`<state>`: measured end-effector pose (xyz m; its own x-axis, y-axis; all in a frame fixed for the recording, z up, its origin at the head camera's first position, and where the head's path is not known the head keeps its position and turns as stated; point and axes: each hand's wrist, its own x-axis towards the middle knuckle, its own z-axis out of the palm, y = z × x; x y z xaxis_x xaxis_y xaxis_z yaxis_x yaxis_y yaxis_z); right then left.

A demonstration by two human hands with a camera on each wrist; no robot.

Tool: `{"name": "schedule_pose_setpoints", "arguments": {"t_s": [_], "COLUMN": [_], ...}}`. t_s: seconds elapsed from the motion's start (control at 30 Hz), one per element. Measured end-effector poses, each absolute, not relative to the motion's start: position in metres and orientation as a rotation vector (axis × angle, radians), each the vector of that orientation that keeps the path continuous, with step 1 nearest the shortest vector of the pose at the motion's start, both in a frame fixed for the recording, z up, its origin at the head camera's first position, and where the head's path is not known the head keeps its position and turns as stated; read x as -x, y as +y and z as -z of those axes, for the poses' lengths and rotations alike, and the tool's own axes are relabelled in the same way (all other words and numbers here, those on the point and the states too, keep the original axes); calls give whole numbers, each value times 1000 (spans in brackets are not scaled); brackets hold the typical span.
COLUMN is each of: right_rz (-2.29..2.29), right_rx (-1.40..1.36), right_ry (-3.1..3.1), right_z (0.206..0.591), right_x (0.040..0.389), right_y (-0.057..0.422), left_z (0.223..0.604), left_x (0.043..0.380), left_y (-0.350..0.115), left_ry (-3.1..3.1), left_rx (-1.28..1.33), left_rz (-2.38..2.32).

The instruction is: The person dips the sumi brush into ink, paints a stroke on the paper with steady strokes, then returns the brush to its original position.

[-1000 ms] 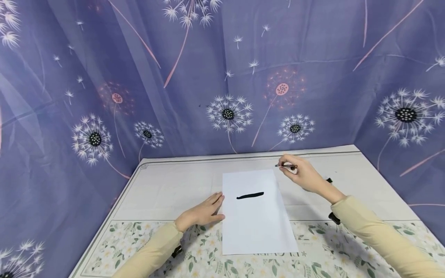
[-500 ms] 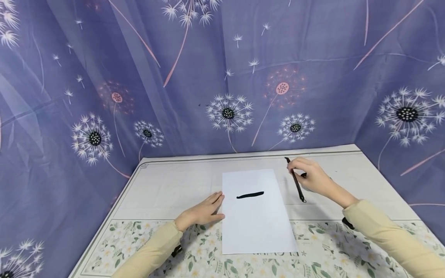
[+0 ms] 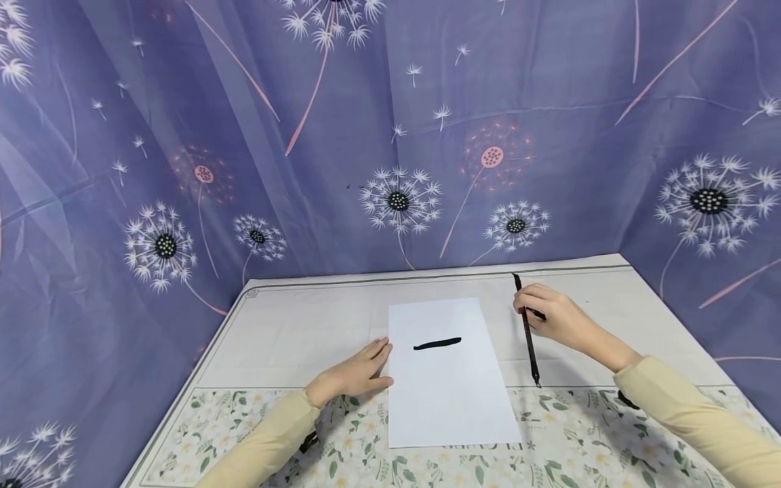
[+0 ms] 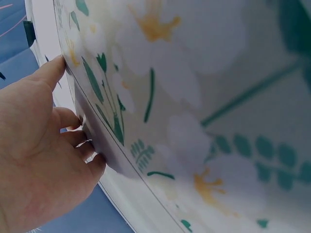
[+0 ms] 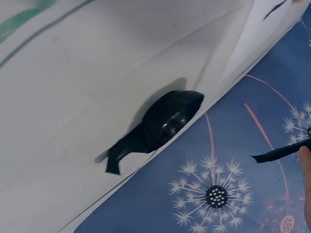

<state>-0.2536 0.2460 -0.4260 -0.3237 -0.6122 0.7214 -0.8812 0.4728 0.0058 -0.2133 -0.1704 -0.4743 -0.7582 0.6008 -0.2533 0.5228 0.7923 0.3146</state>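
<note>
A white paper sheet (image 3: pixel 451 400) lies on the table with one thick black stroke (image 3: pixel 437 343) across its upper half. My left hand (image 3: pixel 356 371) rests flat at its left edge, fingertips touching the border. Right of the sheet, my right hand (image 3: pixel 558 318) pinches a dark calligraphy brush (image 3: pixel 529 346). Its bristle end points to the far edge and its looped end towards me. A black spoon-shaped dish (image 5: pixel 170 121) with a shiny dark inside sits on the table; in the head view the right hand mostly hides it. The brush tip (image 5: pixel 272 154) is apart from this dish.
The table cover (image 3: pixel 293 318) is plain white at the back and flower-printed in front. A purple dandelion-patterned curtain (image 3: pixel 329 237) stands behind it and along both sides. Dark straps show under both forearms.
My right hand has moved right, away from the sheet. The brush has swung from foreshortened and sideways to lying nearly lengthwise in view. The left hand and the stroke have stayed put.
</note>
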Motion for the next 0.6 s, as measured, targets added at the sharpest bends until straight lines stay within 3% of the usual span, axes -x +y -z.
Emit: {"name": "schedule_pose_setpoints", "arguments": {"t_s": [0.6], "right_rz": [-335], "right_rx": [-1240], "right_ry": [-2008], "right_z": [442], "right_x": [255], "right_y": [263], "left_z": [476], "left_x": [214], "left_y": [-170], "left_ry": [2655], "left_rx": [-862], "left_rz": [-304]}}
